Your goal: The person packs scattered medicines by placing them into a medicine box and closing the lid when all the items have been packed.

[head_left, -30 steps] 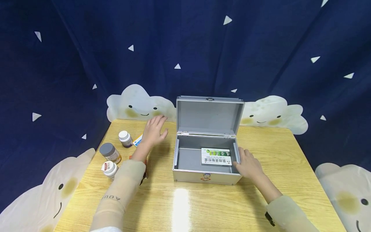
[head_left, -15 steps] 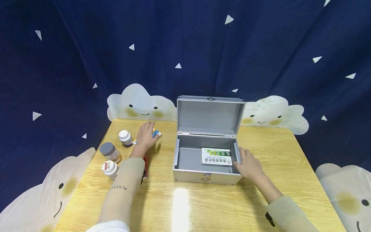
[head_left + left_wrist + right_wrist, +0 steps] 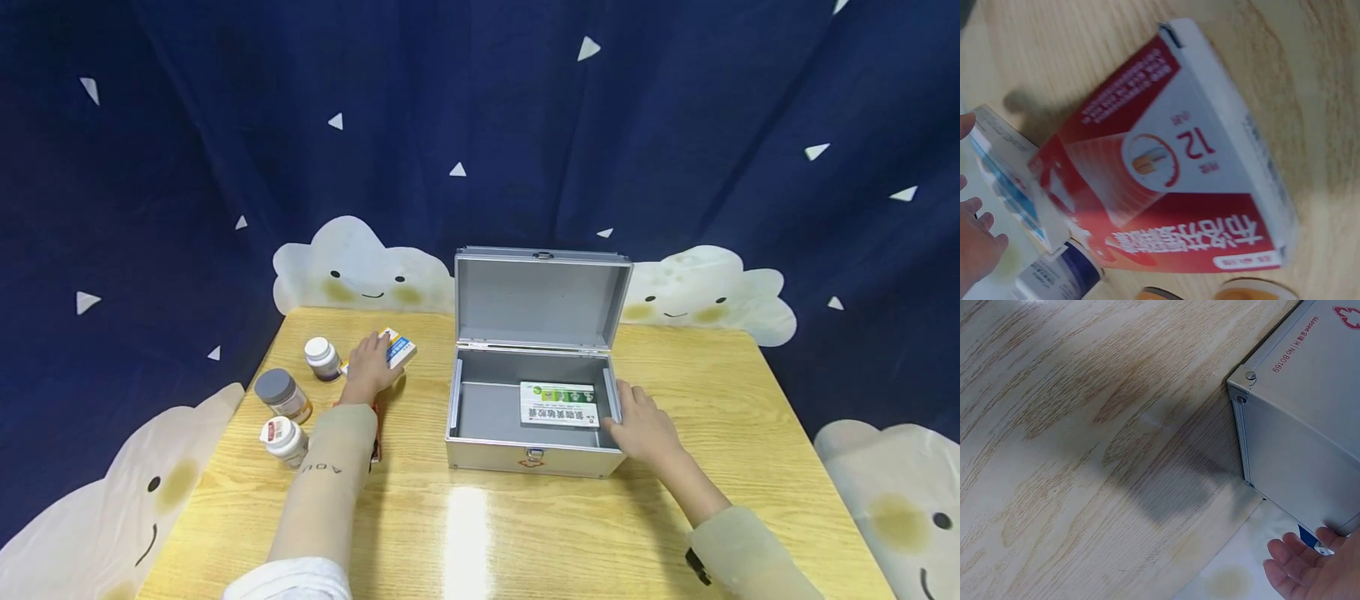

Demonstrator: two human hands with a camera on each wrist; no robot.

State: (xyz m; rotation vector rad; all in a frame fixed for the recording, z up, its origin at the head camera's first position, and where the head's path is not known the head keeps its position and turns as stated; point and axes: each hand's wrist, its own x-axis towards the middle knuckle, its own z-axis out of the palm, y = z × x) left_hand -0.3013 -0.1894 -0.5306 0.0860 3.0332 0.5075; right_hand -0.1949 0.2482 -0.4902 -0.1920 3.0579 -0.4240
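Note:
My left hand is over a white, blue and yellow medicine box on the table, covering its middle. In the left wrist view its fingers lie along one side of that box; firm contact cannot be made out. Below my left wrist is a red and white medicine box, mostly hidden by the arm in the head view. My right hand holds the right wall of an open silver case, thumb over the rim, fingers outside. A green and white medicine box lies inside the case.
Left of my left arm stand a white-capped dark bottle, a grey-capped jar and a white bottle. The case's lid stands raised at the back. A blue curtain hangs behind the table.
My left hand has come back left and down onto the white, blue and yellow medicine box, whose right end now shows. My right hand stays at the case wall.

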